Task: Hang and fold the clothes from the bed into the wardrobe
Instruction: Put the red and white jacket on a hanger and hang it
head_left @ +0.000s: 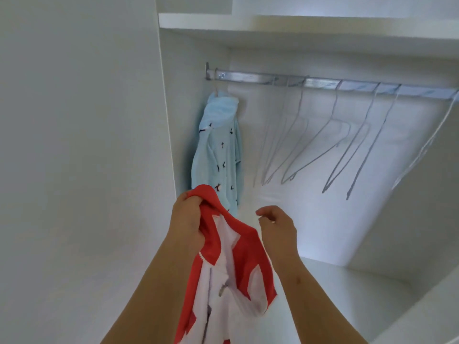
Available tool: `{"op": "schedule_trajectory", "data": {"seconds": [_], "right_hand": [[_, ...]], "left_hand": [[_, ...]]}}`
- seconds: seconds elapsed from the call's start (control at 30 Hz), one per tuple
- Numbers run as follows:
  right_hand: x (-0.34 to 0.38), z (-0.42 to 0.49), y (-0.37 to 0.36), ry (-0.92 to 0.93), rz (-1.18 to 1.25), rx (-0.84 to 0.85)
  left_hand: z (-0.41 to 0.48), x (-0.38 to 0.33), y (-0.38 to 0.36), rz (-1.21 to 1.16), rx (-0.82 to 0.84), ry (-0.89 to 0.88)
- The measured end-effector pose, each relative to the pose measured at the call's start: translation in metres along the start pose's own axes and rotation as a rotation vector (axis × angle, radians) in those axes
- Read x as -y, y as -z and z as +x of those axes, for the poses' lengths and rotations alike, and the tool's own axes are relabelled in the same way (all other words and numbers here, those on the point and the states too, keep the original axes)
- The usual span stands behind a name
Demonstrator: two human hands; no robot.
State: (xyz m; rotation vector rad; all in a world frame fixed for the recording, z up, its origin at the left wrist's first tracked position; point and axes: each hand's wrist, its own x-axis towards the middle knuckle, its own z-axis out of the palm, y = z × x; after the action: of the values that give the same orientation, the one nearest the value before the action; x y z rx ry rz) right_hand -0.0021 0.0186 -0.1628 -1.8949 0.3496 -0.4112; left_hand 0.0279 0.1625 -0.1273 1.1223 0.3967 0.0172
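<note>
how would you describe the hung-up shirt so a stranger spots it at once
Inside the white wardrobe, find the metal rail under the shelf. At its far left end hangs a light blue shirt with small dark marks. It is the only garment there; the hangers to its right are bare.

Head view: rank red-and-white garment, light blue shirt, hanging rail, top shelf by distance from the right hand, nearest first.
1. red-and-white garment, just left of the right hand, gripped by the left hand.
2. light blue shirt, up-left, hanging at the rail's left end.
3. hanging rail, above.
4. top shelf, over the rail.
</note>
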Motion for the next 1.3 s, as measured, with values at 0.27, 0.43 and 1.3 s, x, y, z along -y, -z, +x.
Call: {"op": "schedule_trajectory", "data": {"seconds": [0.27,0.43,1.3], "right_hand": [[0.051,0.081,-0.025,0.316,0.016,-0.100],[0.053,0.131,-0.042,0.389,-0.216,0.020],[0.040,0.206,-0.028,-0.145,0.368,0.133]], "left_hand": [[0.056,-0.025,-0.018,-0.003,-0.067,-0.003],[0.075,-0.039,-0.026,-0.082,-0.092,-0.050],[0.106,-0.032,-0.064,-0.132,-0.206,-0.022]]}}
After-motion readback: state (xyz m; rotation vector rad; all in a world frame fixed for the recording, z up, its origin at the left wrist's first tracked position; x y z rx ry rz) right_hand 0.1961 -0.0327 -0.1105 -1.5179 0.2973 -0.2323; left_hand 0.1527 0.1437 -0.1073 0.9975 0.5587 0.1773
